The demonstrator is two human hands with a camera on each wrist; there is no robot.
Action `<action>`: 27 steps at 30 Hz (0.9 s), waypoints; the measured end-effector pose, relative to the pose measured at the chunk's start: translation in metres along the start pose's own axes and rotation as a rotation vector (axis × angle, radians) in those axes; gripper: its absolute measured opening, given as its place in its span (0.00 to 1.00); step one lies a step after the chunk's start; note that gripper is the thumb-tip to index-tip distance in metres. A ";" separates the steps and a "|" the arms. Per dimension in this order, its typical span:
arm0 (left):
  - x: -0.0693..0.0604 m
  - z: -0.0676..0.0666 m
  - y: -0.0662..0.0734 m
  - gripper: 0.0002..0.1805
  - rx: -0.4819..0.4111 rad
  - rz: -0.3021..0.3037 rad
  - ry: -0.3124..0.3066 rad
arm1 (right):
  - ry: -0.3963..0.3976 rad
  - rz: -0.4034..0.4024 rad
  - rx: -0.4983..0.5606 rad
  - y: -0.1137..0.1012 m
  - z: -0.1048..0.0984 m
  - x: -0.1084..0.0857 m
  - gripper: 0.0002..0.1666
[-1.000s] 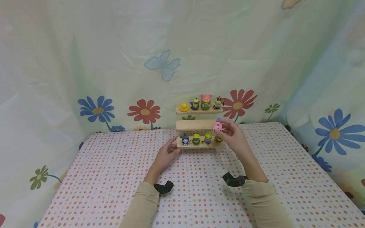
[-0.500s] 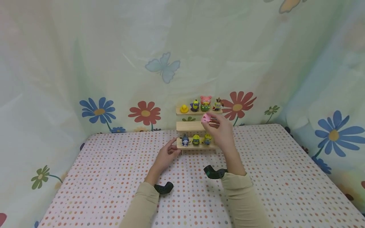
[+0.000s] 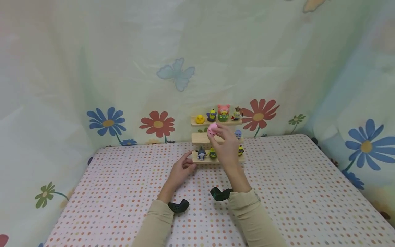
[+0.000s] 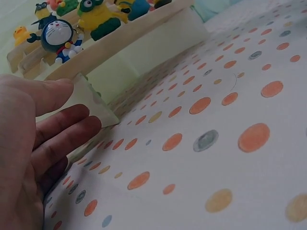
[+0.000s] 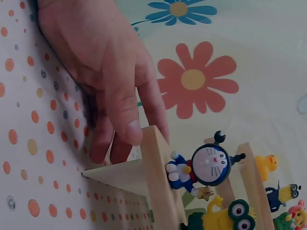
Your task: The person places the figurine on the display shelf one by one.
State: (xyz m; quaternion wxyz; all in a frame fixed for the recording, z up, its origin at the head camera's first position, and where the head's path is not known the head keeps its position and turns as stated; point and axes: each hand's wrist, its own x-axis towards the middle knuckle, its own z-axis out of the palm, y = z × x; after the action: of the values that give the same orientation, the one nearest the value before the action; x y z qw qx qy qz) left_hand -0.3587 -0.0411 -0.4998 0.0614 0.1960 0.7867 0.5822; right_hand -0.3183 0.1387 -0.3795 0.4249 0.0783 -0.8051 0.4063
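Observation:
In the head view my right hand pinches a small pink toy figure between thumb and fingers, in front of the middle board of a three-tier wooden display shelf. My left hand holds the left end of the lowest board; in the right wrist view its thumb and a finger lie on either side of that end. Beside it stands a blue-and-white cat figure. A green-and-yellow goggled figure comes after it. My right hand covers part of the lower boards.
On the top board stand a yellow duck, a caped yellow figure, a pink-hooded figure and a crowned figure. A purple-headed figure is at the middle board's right end. A dotted cloth covers the table.
My right hand has carried the pink figure leftward from the middle board's right end, turning it. The purple-headed figure has come into plain view there. My left hand stays at the shelf end.

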 end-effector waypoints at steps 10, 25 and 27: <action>0.002 0.001 0.002 0.35 0.012 0.003 0.013 | -0.217 0.064 -0.210 0.002 0.004 0.001 0.15; -0.001 0.000 -0.002 0.34 0.016 0.027 0.022 | -0.476 0.200 -0.245 0.007 0.008 0.003 0.12; -0.001 0.000 -0.002 0.34 0.020 0.030 0.026 | -0.499 0.207 -0.245 0.008 0.009 0.003 0.12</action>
State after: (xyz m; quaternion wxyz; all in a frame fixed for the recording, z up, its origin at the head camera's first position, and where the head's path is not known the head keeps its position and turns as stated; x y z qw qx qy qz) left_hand -0.3586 -0.0418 -0.5014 0.0403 0.2006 0.7901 0.5778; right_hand -0.3302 0.1381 -0.3847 0.1765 0.0414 -0.9314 0.3157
